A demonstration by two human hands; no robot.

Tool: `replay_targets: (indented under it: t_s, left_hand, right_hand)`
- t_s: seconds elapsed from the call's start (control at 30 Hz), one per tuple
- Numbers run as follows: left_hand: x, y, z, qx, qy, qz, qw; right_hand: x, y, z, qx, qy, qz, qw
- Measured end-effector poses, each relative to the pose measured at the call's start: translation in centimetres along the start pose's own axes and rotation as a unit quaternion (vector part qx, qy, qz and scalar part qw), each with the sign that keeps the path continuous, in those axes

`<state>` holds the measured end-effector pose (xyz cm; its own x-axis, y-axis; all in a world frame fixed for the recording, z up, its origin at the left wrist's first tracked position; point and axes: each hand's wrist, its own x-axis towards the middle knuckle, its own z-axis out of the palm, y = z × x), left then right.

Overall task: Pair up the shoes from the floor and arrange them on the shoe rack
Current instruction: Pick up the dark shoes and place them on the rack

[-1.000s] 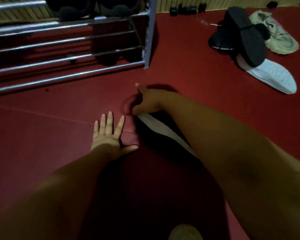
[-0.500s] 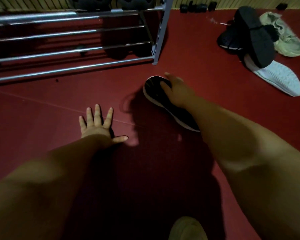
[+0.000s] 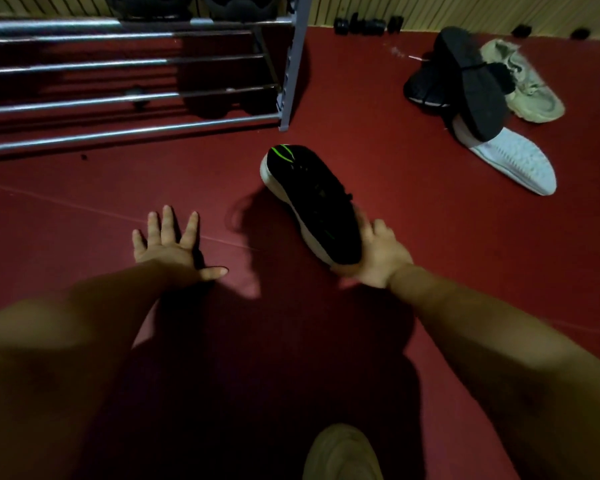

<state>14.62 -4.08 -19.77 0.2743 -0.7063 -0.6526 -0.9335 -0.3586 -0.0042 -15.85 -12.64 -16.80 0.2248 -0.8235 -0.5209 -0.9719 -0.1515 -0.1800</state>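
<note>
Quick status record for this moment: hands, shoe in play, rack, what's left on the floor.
right hand: gripping the heel end of the black shoe
black shoe: white sole, green stripes, toe pointing toward the rack
left hand: flat on the red floor, fingers spread, holding nothing
rack: dark shoes on the upper tier, lower bars bare
floor pile: dark shoes, a pale shoe, a white shoe, unsorted

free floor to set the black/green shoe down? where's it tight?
Bare floor between the left hand and the shoe rack, and right of the black shoe held by the right hand. Crowded at the far right: the shoe pile.
</note>
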Motion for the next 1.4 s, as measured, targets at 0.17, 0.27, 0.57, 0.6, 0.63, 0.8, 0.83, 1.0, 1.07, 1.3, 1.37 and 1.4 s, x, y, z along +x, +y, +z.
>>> replay_targets:
  t_s: [0.17,0.27,0.57,0.6,0.63,0.8,0.83,1.0,1.07,1.3,1.37,1.4]
  left_hand:
    - [-0.6,-1.6,-1.1,0.008,0.014,-0.006,1.0]
    - [-2.0,-3.7,-1.3,0.014,0.002,-0.046,0.999]
    - [-6.6,-9.1,-3.2,0.049,-0.001,-0.13,0.99]
    - [-6.7,-9.4,-3.5,0.049,0.002,-0.133,0.99]
    - [-6.9,-9.7,-3.7,0.05,0.001,-0.133,0.99]
    - [-7.6,-12.1,-5.6,0.036,0.0,-0.122,0.992]
    - [-7.9,-13.1,-6.1,0.035,0.001,-0.12,0.992]
    - [-10.1,-21.2,-7.6,0.015,0.021,-0.148,0.989]
    - [-11.2,-25.0,-7.2,0.014,0.027,-0.163,0.986]
    - [-14.8,-34.8,1.7,-0.141,0.013,-0.218,0.966]
    - [-15.7,-37.0,4.2,-0.161,-0.02,-0.229,0.96]
    - [-16.1,-38.1,5.2,-0.159,-0.025,-0.233,0.959]
  right_hand:
    - [-1.6,-5.2,3.4,0.066,0.108,-0.053,0.991]
    - [-1.3,-8.5,4.7,0.028,0.095,-0.09,0.991]
    - [-0.6,-18.2,2.5,-0.071,0.126,-0.233,0.962]
    - [-0.8,-19.0,2.1,-0.077,0.104,-0.247,0.96]
    - [-1.0,-19.5,1.9,-0.088,0.089,-0.262,0.957]
    - [-1.8,-22.9,1.6,-0.149,0.034,-0.255,0.955]
    - [-1.9,-24.0,1.3,-0.166,0.047,-0.257,0.951]
    - [-2.9,-32.8,-0.1,-0.187,0.051,-0.295,0.936]
    - [-3.4,-37.1,0.0,-0.195,0.06,-0.318,0.926]
    - [-6.2,-49.5,4.7,-0.202,0.011,-0.329,0.922]
    - [-7.2,-51.9,6.8,-0.23,-0.005,-0.352,0.907]
    - [-7.7,-53.0,7.8,-0.244,-0.011,-0.365,0.898]
